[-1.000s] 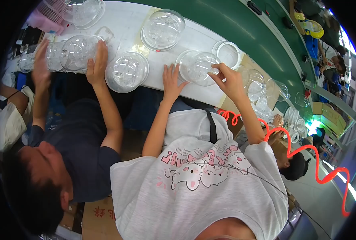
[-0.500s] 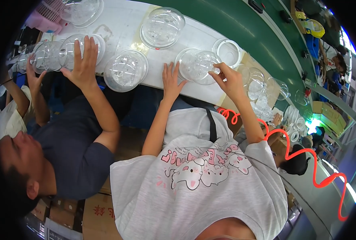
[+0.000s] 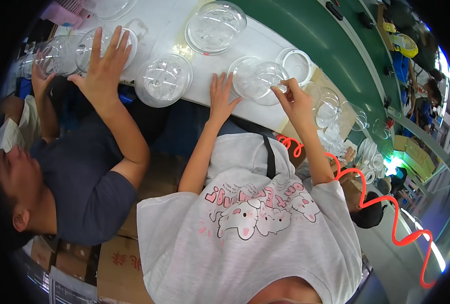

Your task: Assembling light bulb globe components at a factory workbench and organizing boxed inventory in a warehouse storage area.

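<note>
In front of me on the white table a clear plastic dome (image 3: 264, 85) lies tilted, overlapping a white round base (image 3: 239, 68). My left hand (image 3: 221, 99) rests flat at their left side, fingers stretched out and thumb toward the dome. At the dome's right edge, my right hand (image 3: 295, 99) has thumb and forefinger pinched together. Whatever is between those fingertips is too small and clear to make out. Just beyond lies a white ring (image 3: 295, 65). Another clear dome (image 3: 164, 80) is to the left of my left hand, and one more dome (image 3: 216, 26) stands farther back.
A co-worker's hand (image 3: 101, 68) is raised over domes on the left. Loose clear covers (image 3: 329, 104) crowd the right end of the table (image 3: 154, 20). A coiled red hose (image 3: 359, 175) runs along my right side. A green surface (image 3: 285, 23) stretches behind.
The view has shifted slightly, so the table things sit a little higher. My hands keep nearly the same pose at the dome. The co-worker's fingers have spread wider.
</note>
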Motion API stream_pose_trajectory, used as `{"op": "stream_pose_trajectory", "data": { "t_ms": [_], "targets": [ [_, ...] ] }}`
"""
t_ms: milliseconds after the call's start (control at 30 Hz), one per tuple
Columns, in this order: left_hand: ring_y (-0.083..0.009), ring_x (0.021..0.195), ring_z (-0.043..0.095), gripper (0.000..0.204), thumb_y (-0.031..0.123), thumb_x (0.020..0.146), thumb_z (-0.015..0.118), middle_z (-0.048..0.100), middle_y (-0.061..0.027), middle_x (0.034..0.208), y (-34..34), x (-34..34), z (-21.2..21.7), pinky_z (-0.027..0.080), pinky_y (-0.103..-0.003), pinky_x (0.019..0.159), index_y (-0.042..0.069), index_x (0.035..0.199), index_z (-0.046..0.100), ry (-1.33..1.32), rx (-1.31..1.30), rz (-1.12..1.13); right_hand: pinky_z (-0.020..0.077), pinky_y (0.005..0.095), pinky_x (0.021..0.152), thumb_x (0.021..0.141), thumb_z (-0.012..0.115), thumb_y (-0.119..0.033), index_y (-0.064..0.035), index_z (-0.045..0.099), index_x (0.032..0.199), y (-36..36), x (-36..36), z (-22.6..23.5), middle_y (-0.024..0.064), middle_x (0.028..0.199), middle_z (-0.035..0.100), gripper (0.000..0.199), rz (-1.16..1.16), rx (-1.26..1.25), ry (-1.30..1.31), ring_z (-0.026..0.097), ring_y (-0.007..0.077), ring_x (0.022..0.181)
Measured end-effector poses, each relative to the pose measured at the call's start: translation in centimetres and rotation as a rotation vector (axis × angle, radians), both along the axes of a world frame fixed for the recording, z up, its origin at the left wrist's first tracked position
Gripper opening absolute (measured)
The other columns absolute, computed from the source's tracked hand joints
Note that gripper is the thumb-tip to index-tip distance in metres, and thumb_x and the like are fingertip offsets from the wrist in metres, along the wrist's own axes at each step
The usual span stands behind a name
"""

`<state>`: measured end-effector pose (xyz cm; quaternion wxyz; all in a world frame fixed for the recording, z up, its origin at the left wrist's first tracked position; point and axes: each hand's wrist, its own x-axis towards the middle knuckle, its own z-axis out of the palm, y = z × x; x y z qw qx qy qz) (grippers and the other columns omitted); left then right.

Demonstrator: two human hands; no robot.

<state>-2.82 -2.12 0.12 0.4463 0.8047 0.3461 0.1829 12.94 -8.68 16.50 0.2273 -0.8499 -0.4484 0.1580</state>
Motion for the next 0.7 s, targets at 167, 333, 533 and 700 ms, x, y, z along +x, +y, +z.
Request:
{"op": "stream_pose_trajectory", "data": {
  "t_ms": [167,333,533,700],
  "targets": [
    [-0.0405,0.127,0.017,0.080,0.025,0.065,0.073,0.030,-0.0185,0.133,0.1,-0.1,0.0,0.019,-0.046,0.102,0.012,0.132,0.032,-0.004,-0.015,-0.003,0.0389,0.0248,0.042,0.074,0.069,-0.024,-0.0046,0.054,0.083,0.3,0.2,0.8,0.0037,0.050,0.048,0.026,0.039,-0.043,-0.019,0.050,0.0136,0.042],
    [-0.0393,0.128,0.015,0.080,0.024,0.065,0.073,0.028,-0.0182,0.134,0.1,-0.2,-0.1,0.019,-0.045,0.103,0.015,0.133,0.032,0.003,-0.054,-0.016,0.0389,0.0250,0.042,0.075,0.068,-0.023,-0.0045,0.053,0.083,0.5,0.1,1.1,0.0037,0.050,0.048,0.025,0.030,-0.072,-0.011,0.049,0.0139,0.042],
    [-0.0384,0.129,0.015,0.076,0.026,0.068,0.071,0.029,-0.0175,0.134,0.3,-0.3,0.3,0.020,-0.046,0.103,0.014,0.132,0.033,0.022,-0.035,-0.020,0.0389,0.0257,0.042,0.076,0.067,-0.023,-0.0044,0.053,0.082,1.3,-0.6,1.5,0.0040,0.050,0.048,0.024,-0.017,-0.084,-0.039,0.049,0.0142,0.042],
    [-0.0358,0.129,0.018,0.073,0.033,0.071,0.066,0.027,-0.0175,0.135,0.7,0.1,1.3,0.021,-0.046,0.102,0.010,0.132,0.033,0.206,0.137,-0.099,0.0387,0.0264,0.042,0.076,0.067,-0.023,-0.0042,0.052,0.083,1.3,-1.1,1.6,0.0045,0.050,0.048,0.025,-0.033,-0.088,-0.066,0.049,0.0142,0.042]
  ]
}}
